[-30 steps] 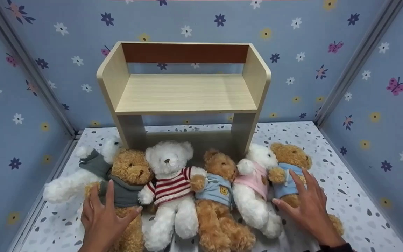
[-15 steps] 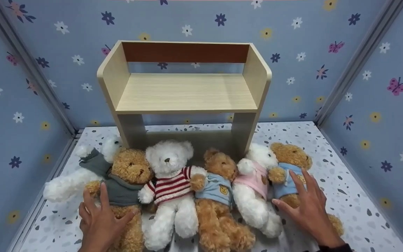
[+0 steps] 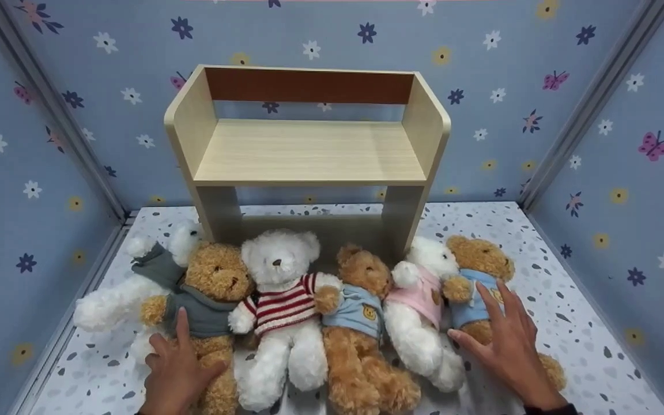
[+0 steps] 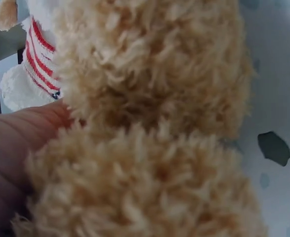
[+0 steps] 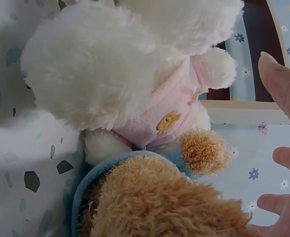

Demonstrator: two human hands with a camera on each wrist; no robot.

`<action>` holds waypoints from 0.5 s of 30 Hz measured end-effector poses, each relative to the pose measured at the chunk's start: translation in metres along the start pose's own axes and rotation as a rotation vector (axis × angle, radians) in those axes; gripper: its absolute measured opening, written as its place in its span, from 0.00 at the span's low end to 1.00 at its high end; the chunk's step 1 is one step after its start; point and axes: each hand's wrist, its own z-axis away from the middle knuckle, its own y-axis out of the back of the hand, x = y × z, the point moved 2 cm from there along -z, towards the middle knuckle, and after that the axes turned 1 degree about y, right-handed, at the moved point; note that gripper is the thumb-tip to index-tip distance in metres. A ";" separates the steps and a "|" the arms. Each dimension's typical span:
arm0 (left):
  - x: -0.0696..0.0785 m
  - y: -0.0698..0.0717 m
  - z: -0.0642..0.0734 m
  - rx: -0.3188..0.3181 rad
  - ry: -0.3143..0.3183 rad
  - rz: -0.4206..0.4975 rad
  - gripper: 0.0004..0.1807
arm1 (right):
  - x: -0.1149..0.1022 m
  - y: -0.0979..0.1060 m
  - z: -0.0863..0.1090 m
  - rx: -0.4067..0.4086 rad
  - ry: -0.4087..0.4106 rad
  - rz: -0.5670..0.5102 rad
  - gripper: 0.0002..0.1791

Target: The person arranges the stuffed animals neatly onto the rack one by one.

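Grey flecks scatter over the white bench (image 3: 574,346), whose near side runs out of view below both hands. The left grip (image 3: 176,369) is loosely spread, index finger straight, thumb held wide, other fingers bent, over the grey-clad brown bear (image 3: 217,274); in the left wrist view the thumb lies against fur, clasping nothing. The right grip, (image 3: 508,346) toward the bench's right edge, is spread wide with nothing clasped, over the end bear (image 3: 479,262); whether it touches that bear I cannot tell.

Six bears line the bench between its left and right edges: a white bear (image 3: 116,302) in grey, legs toward the left edge, partly behind the grey-clad brown bear; a striped bear (image 3: 280,302); a blue bear (image 3: 361,300); a pink bear (image 3: 418,300); and the end bear, also in blue. Behind them stands a pale wooden shelf (image 3: 309,153) with a brown back strip. Blue flowered walls (image 3: 332,17) rise along the left, right and far edges, with grey posts (image 3: 603,86) at the far corners.
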 end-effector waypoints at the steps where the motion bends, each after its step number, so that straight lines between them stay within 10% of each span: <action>1: 0.000 0.000 0.000 0.002 -0.001 -0.008 0.73 | 0.000 -0.001 0.000 0.000 0.000 0.000 0.52; 15: -0.001 -0.008 -0.007 -0.004 -0.009 -0.022 0.77 | -0.004 -0.002 -0.002 -0.048 -0.035 0.014 0.52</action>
